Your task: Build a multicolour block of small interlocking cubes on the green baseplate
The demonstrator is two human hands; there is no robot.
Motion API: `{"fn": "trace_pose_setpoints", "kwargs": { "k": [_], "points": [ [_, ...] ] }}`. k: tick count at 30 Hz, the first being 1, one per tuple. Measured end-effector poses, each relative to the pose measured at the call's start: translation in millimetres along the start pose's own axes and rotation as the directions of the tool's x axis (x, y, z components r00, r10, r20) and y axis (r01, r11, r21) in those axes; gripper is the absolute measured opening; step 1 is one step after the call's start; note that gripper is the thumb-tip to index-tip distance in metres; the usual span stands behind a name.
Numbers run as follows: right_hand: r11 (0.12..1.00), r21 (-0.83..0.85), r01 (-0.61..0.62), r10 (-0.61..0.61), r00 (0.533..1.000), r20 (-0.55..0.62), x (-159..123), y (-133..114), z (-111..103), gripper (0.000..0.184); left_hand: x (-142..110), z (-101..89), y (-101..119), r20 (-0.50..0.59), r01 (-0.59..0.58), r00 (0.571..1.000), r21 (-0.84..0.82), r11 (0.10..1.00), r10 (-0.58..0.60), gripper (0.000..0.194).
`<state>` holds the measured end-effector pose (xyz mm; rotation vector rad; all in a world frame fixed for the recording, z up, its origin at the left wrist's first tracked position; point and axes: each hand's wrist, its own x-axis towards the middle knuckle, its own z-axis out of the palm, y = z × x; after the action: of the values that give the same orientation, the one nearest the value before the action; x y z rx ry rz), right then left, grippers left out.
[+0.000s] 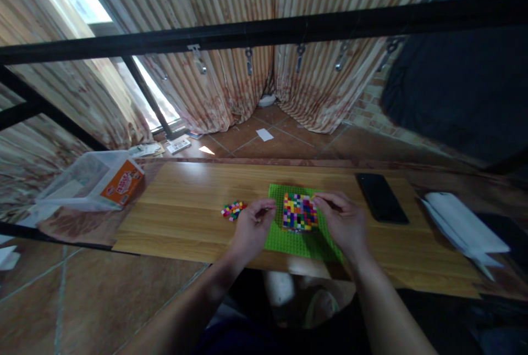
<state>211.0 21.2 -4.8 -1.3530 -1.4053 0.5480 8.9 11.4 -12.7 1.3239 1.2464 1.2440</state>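
A green studded baseplate (275,242) lies on the wooden board, and on it sits a block of small multicoloured bricks (300,212) packed in rows. At the block's left, my left hand (252,228) hovers over the plate's edge with thumb and fingertips pinched together. Whatever is between them is too small to make out. My right hand (344,220) is at the block's upper right corner, its thumb and index finger closed there; its fingertips hide what they hold. A small pile of loose coloured bricks (234,210) lies left of my left hand.
A black phone (382,198) lies on the wooden board (177,206) to the right. Beyond the board's right end are white papers (466,223). A clear plastic box (88,179) with an orange label stands at the left. A black metal bar (272,29) crosses in front of the curtains.
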Motion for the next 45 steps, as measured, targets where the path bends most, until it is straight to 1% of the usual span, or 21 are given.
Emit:
{"fn": "trace_pose_setpoints", "kwargs": {
  "k": [3, 5, 7, 10, 13, 16, 18, 23, 29, 36, 41, 43, 45],
  "points": [
    [0.996, -0.038, -0.078, 0.075, 0.995, -0.062, 7.5, 7.1, -6.9, 0.023, 0.5, -25.1, -12.2, -0.050, -0.055, 0.996, 0.218, 0.974, 0.067, 0.015],
    [0.993, -0.050, -0.107, 0.104, 0.993, -0.061, 10.2, 11.3, -7.5, 0.024, 1.6, -41.4, -18.8, -0.073, -0.070, 0.992, 0.383, 0.921, 0.105, 0.017],
    [0.991, -0.061, -0.119, 0.117, 0.993, -0.033, 11.7, 15.3, -5.8, 0.025, 3.4, -54.5, -23.8, -0.058, -0.094, 0.987, 0.531, 0.842, 0.147, 0.018],
    [0.990, -0.084, -0.117, 0.118, 0.993, 0.011, 12.9, 20.6, -2.3, 0.027, 7.5, -66.7, -30.1, -0.018, -0.137, 0.979, 0.674, 0.726, 0.201, 0.020],
    [0.988, -0.096, -0.120, 0.124, 0.992, 0.036, 13.5, 24.8, 0.4, 0.028, 12.5, -72.4, -36.4, 0.007, -0.174, 0.967, 0.751, 0.637, 0.256, 0.021],
    [0.987, -0.094, -0.129, 0.134, 0.990, 0.051, 13.4, 28.8, 2.4, 0.028, 17.2, -75.0, -41.4, 0.058, -0.224, 0.953, 0.795, 0.564, 0.296, 0.022],
    [0.987, -0.088, -0.137, 0.143, 0.988, 0.062, 13.2, 31.7, 3.7, 0.028, 19.5, -75.8, -42.9, 0.096, -0.250, 0.948, 0.813, 0.526, 0.303, 0.021],
    [0.985, -0.069, -0.158, 0.164, 0.982, 0.095, 13.3, 37.3, 6.5, 0.030, 23.2, -74.7, -39.5, 0.131, -0.229, 0.963, 0.856, 0.464, 0.235, 0.021],
    [0.981, -0.046, -0.186, 0.190, 0.974, 0.120, 13.9, 39.4, 7.3, 0.031, 24.9, -72.6, -33.9, 0.127, -0.194, 0.976, 0.875, 0.444, 0.177, 0.021],
    [0.970, -0.013, -0.242, 0.242, 0.960, 0.140, 15.9, 41.2, 7.1, 0.031, 23.3, -68.2, -31.3, 0.108, -0.168, 0.980, 0.895, 0.414, 0.166, 0.019],
    [0.962, 0.021, -0.272, 0.264, 0.947, 0.183, 18.0, 40.2, 6.2, 0.031, 24.6, -64.0, -30.4, 0.087, -0.152, 0.980, 0.907, 0.392, 0.179, 0.019],
    [0.959, 0.041, -0.279, 0.267, 0.944, 0.194, 17.2, 40.3, 6.3, 0.032, 24.4, -62.9, -29.4, 0.093, -0.168, 0.976, 0.900, 0.401, 0.199, 0.019],
    [0.955, 0.055, -0.292, 0.274, 0.938, 0.211, 15.8, 40.5, 6.1, 0.034, 23.6, -61.2, -26.6, 0.100, -0.194, 0.968, 0.882, 0.431, 0.231, 0.018]
  ]
}}
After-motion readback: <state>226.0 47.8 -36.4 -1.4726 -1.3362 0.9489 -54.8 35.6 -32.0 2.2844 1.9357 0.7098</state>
